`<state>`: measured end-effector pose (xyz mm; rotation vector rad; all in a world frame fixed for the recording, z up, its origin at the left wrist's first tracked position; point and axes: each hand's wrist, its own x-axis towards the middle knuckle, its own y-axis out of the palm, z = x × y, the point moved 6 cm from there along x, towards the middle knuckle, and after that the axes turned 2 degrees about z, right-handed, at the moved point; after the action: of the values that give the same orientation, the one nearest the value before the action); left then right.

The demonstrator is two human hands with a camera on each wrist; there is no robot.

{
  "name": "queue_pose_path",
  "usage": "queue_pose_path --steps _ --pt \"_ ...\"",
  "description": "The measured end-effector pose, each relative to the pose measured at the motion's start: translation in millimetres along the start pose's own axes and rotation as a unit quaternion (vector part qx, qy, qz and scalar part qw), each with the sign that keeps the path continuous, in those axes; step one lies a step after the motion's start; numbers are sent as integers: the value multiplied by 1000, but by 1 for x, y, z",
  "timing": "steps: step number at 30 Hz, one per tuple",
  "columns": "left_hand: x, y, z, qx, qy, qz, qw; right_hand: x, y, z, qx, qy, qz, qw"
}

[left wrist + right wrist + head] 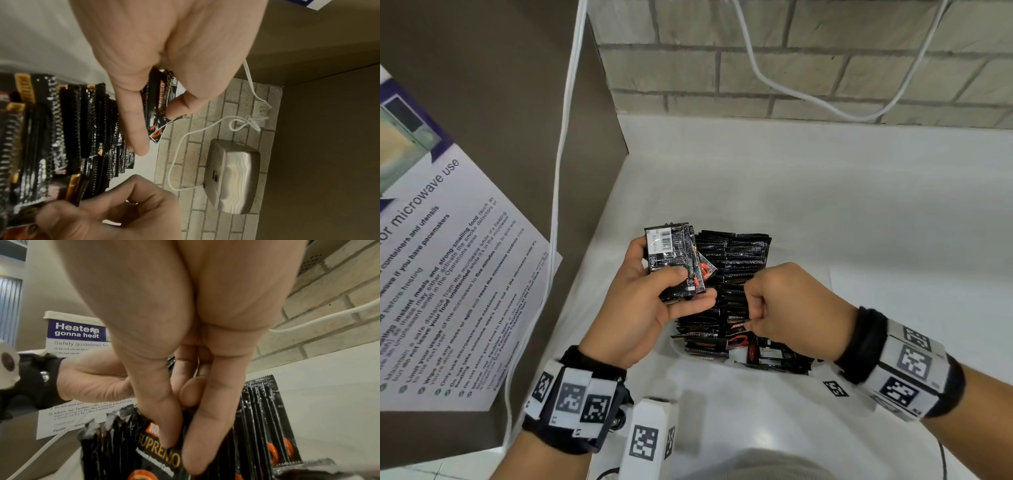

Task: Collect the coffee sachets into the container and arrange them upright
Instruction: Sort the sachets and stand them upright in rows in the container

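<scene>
Most of the glossy black foil coffee sachets (732, 274) already stood on edge in packed rows on the white desk (825, 205); we could not make out the container's walls. A few at the near end lay flat, so we judged tidying remained. Our left hand (650, 308) gripped a small stack of sachets (674, 263) just beside the rows, while our right hand (787, 305) pinched one sachet (164, 452) among them.
</scene>
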<state>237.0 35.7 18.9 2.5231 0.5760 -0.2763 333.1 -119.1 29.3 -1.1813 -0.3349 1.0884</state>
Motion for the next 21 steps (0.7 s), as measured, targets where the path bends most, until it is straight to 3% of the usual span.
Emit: queue_pose_path --steps 6,12,21 --pt "0 1 0 -1 1 3 1000 -2 -2 -1 -48 25 16 998" --pt "-1 1 0 -3 3 6 1000 -1 2 13 -134 5 27 991" --pt "-4 2 0 1 -4 19 1000 -2 -13 8 -56 9 -4 998"
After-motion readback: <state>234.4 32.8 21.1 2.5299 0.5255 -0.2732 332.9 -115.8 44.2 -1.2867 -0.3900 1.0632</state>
